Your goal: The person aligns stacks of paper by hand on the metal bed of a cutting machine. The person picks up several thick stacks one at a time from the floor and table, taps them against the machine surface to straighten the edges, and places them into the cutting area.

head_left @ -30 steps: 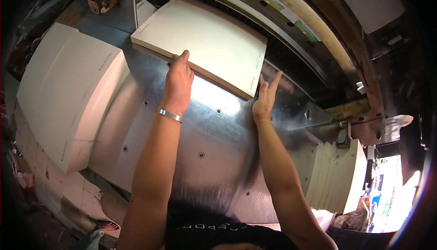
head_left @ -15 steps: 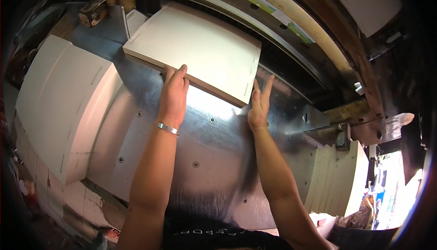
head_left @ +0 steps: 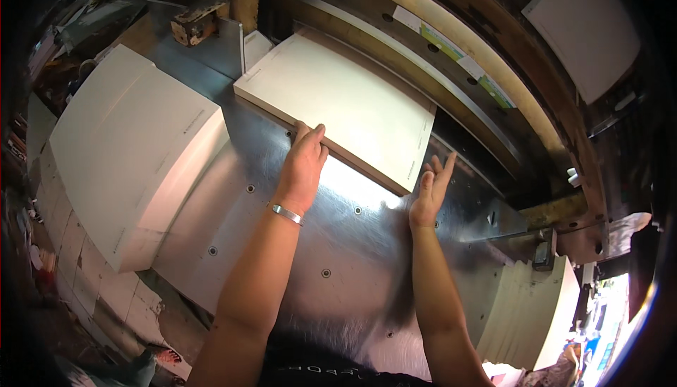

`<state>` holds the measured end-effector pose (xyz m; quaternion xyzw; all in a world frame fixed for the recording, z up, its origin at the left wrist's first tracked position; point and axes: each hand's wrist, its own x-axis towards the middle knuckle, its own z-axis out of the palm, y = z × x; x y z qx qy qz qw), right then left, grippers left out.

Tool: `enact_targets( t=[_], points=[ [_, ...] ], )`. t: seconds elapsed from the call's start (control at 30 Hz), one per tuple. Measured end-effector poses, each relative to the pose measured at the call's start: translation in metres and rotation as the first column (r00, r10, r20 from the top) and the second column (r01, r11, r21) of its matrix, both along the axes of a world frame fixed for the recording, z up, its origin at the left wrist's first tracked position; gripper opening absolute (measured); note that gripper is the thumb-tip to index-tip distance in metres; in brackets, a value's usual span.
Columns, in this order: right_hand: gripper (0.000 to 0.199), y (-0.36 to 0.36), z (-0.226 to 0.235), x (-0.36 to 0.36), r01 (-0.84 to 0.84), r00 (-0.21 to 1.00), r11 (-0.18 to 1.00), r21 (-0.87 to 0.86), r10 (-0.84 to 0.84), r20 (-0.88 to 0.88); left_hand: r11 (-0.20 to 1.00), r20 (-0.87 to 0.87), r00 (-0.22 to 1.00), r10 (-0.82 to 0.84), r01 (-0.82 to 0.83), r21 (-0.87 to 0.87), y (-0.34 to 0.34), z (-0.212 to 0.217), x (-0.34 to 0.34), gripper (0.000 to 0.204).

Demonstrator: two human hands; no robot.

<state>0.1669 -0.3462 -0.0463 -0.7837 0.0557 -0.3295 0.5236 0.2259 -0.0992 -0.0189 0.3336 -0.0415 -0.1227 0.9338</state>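
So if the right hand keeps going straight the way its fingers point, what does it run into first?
The right hand stands open, edge-on, its fingers aimed up and away beside the right side of the paper stack. Straight on, it would probably slide along the metal table and meet the dark machine gap behind the stack, though depth is unclear.

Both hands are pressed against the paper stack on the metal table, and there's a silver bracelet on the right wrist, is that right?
Not quite. The head view shows the silver bracelet on the left wrist, not the right. The rest holds: the left hand and right hand press against the paper stack on the metal table.
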Motion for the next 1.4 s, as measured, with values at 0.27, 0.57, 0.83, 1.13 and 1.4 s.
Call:
enact_targets(
  t=[0.27,0.57,0.83,1.13,1.4],
  points=[
    [0.078,0.012,0.043,0.018,0.077,0.984,0.856,-0.511,0.019,0.180,0.999,-0.020,1.000,-0.023,0.024,0.028,0.003,-0.002,0.004,0.051],
    [0.070,0.103,0.129,0.193,-0.647,0.747,0.571,-0.505,0.340,-0.571,0.997,0.114,0.991,0.069,-0.071,0.013,0.001,0.004,0.000,0.034],
    [0.090,0.123,0.055,0.203,-0.584,0.790,0.373,-0.721,0.059,-0.610,0.997,0.005,0.999,0.052,-0.052,0.061,-0.001,-0.010,0.004,0.034],
    [0.080,0.152,0.141,0.183,-0.607,0.742,0.585,-0.538,0.174,-0.647,1.000,0.019,1.000,0.014,-0.014,0.022,0.003,-0.005,0.001,0.069],
    [0.099,0.082,0.069,0.190,-0.766,0.500,0.600,-0.232,0.327,-0.802,0.998,0.183,0.982,0.041,-0.030,-0.063,-0.002,-0.006,0.005,0.065]
  ],
)
